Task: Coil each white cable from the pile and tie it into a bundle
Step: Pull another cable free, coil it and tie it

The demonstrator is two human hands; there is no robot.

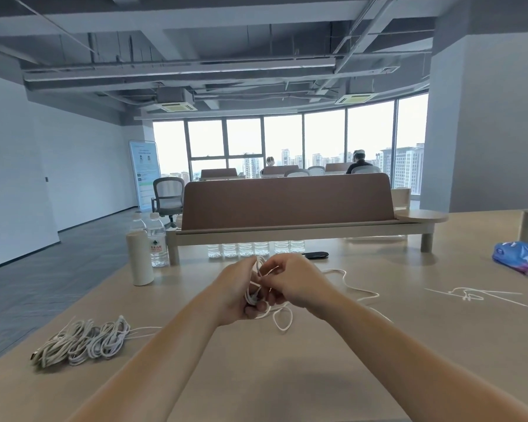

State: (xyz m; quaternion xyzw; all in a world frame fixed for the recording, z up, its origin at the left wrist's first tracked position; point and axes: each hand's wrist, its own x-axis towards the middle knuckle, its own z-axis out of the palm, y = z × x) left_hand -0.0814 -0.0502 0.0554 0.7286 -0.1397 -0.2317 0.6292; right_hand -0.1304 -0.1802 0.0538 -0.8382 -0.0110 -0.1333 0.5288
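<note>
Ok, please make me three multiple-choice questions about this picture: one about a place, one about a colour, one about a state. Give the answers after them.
1. Where on the light wooden table do the coiled white cable bundles lie?
A. left of the arms
B. right of the arms
C. between the arms

2. What colour is the crumpled plastic bag at the table's right edge?
A. red
B. blue
C. black

3. What are the left hand and the right hand doing?
A. resting flat on the table
B. lifting a bottle
C. gripping a partly coiled white cable

Answers: 1 A, the bundles lie beside the left forearm; 2 B, the bag is plainly blue; 3 C, fingers of both hands curl round its loops.
</note>
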